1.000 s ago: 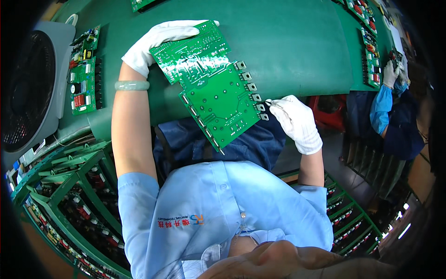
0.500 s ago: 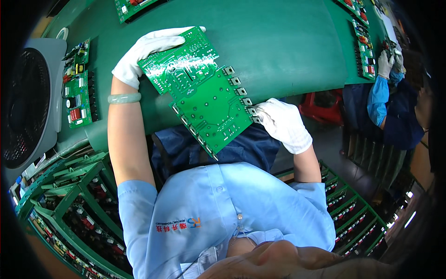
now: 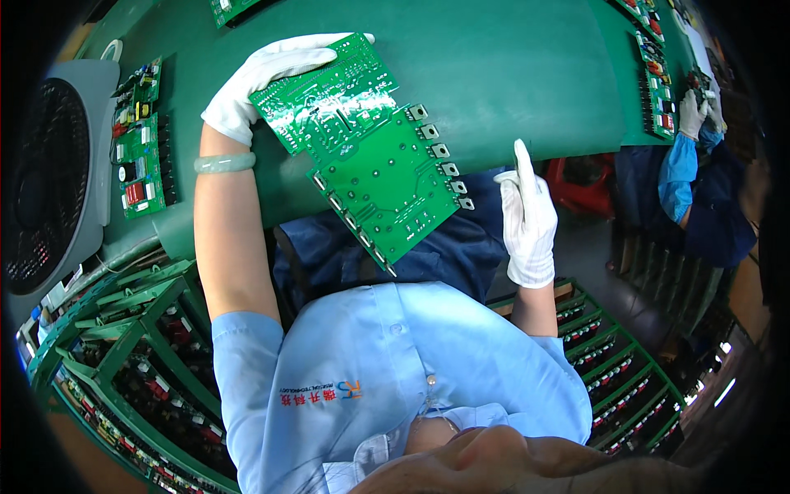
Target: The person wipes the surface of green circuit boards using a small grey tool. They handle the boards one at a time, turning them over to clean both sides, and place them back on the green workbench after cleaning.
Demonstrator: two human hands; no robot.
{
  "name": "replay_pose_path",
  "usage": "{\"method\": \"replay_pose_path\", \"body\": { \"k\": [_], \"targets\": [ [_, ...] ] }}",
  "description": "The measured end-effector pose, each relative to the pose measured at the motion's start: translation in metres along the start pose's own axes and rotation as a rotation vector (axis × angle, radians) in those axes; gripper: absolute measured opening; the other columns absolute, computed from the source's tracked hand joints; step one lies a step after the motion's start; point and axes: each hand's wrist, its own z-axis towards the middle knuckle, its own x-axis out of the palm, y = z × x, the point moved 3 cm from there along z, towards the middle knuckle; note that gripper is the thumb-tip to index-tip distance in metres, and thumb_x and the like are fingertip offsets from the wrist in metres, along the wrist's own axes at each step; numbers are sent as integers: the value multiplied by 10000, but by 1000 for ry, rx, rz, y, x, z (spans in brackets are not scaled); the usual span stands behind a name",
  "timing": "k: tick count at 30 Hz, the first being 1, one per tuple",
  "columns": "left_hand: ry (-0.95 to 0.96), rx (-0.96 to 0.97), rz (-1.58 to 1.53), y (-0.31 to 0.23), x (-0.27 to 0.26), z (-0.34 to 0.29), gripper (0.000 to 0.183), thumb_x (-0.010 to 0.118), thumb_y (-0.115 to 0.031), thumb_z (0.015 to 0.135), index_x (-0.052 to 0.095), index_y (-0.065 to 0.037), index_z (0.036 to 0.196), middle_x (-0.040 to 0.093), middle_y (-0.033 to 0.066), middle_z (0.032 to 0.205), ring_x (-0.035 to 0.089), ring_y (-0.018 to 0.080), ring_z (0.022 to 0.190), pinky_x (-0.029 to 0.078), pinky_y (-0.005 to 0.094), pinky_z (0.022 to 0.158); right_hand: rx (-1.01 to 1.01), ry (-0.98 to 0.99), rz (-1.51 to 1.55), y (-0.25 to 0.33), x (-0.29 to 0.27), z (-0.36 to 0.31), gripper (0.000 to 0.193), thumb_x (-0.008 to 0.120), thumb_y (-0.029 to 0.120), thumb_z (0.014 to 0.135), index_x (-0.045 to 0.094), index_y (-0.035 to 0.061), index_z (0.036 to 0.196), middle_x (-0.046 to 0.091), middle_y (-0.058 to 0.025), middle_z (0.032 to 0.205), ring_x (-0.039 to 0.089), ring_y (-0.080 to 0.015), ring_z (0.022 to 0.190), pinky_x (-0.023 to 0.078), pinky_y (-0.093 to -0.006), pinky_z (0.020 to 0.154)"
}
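Observation:
My white-gloved left hand point(image 3: 262, 81) grips a green circuit board point(image 3: 378, 177) by its far left edge, the fingers lying along that edge. The board is tilted above my lap, its solder side with bright joints facing up. Metal-tabbed transistors point(image 3: 440, 151) line its right edge, and more tabs show along the lower left edge. Off to the right of the board, touching nothing, is my gloved right hand point(image 3: 529, 222). One finger points away from me and the hand holds nothing.
Populated circuit boards point(image 3: 140, 148) lie at the left beside a grey fan point(image 3: 53, 181). Other boards point(image 3: 657, 86) lie at the far right of the green table point(image 3: 510, 74). A co-worker's gloved hands point(image 3: 699, 114) work there. Green racks of boards point(image 3: 123, 337) flank me; a red stool point(image 3: 576, 185) stands right.
My right hand has let go of the board's right edge and drawn back to the right, a finger now extended. The board, still in my left hand, has shifted slightly farther away and right.

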Motion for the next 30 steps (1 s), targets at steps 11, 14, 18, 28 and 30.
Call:
{"method": "replay_pose_path", "body": {
  "k": [11, 14, 18, 28, 30],
  "targets": [
    [11, 16, 0, 5, -6, 1, 529, 586, -242, 891, 527, 56, 1324, 585, 132, 1309, 579, 204, 1165, 421, 316, 1040, 541, 58, 432, -10, 13, -21, 239, 678, 89, 897, 691, -4, 1117, 603, 20, 732, 523, -47, 660, 447, -215, 622],
    [6, 13, -73, 2, 2, -5, 533, 585, -240, 892, 521, 62, 1327, 580, 137, 1314, 582, 207, 1162, 421, 320, 1041, 626, 206, 643, 1, 21, -26, 220, 597, 136, 961, 686, -29, 1078, 683, -31, 774, 482, -12, 553, 362, -176, 520],
    [13, 66, -125, 0, 9, -14, 582, 617, -237, 875, 488, 81, 1345, 584, 134, 1304, 594, 207, 1146, 430, 319, 1032, 597, 313, 902, -5, 43, -56, 348, 498, 201, 1007, 599, -95, 1159, 687, -92, 751, 458, -49, 443, 347, -197, 440],
    [-152, 95, -145, -4, 23, -51, 735, 661, -298, 848, 382, 83, 1411, 538, 273, 1310, 593, 296, 1159, 449, 389, 1024, 529, 233, 1213, 6, 38, -59, 458, 451, 213, 1020, 442, -158, 1287, 669, -197, 1008, 484, -76, 465, 334, -189, 428],
    [-163, 137, -209, -3, 25, -58, 662, 639, -265, 862, 429, 51, 1404, 564, 216, 1310, 601, 254, 1149, 441, 358, 1028, 557, 209, 1291, 5, 39, -58, 434, 464, 178, 1007, 448, -144, 1299, 663, -199, 1068, 485, -62, 477, 321, -179, 432]
  ]
}}
